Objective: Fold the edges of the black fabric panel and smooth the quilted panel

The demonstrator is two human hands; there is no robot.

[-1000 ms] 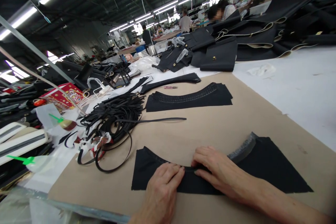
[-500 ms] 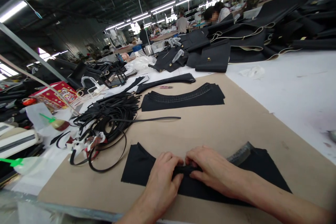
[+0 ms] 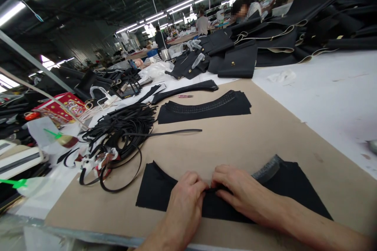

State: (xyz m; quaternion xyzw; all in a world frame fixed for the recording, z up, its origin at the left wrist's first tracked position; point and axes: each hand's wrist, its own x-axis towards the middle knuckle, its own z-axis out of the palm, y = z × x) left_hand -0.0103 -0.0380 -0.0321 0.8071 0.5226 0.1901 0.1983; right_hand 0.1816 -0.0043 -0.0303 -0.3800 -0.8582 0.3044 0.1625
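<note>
A curved black fabric piece point(image 3: 297, 196) lies flat on brown paper point(image 3: 241, 141) near the table's front edge. A grey trim strip point(image 3: 266, 168) runs along its upper curved edge. My left hand point(image 3: 185, 204) and my right hand point(image 3: 238, 192) meet at the middle of that edge, fingertips pressed together on the folded edge and strip. Both hands are closed in a pinch on the fabric's edge. The part of the edge under my fingers is hidden.
A stack of similar black pieces point(image 3: 206, 110) lies farther back. A tangle of black straps point(image 3: 123, 129) sits to the left, beside a red box point(image 3: 59, 110) and glue bottles point(image 3: 17, 184). Black bags point(image 3: 238, 60) pile up behind. Other people work at far tables.
My left hand has slid right until its fingertips meet the right hand's. The fabric's edge is bunched slightly between them. The view has shifted a little.
</note>
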